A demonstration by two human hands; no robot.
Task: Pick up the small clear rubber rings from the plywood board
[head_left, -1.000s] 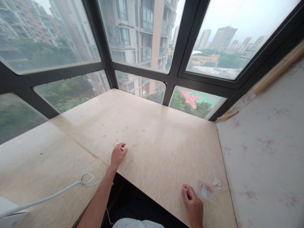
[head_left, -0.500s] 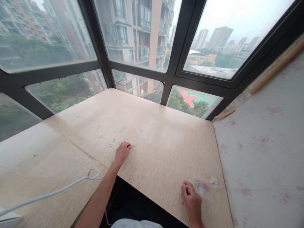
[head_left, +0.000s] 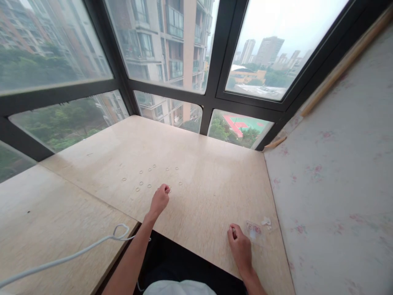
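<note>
On the table [head_left: 208, 172], left hand [head_left: 159, 200] pinches a ring [head_left: 168, 189] beside scattered rings [head_left: 141, 183]; right hand's [head_left: 241, 249] grip unclear.

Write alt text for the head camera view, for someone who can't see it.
A person's left hand reaches its fingertips to scattered small thin metal rings on a pale beige stone-patterned tabletop, while the right hand rests curled beside a small clear plastic packet. Dark-framed windows behind show apartment towers.
</note>
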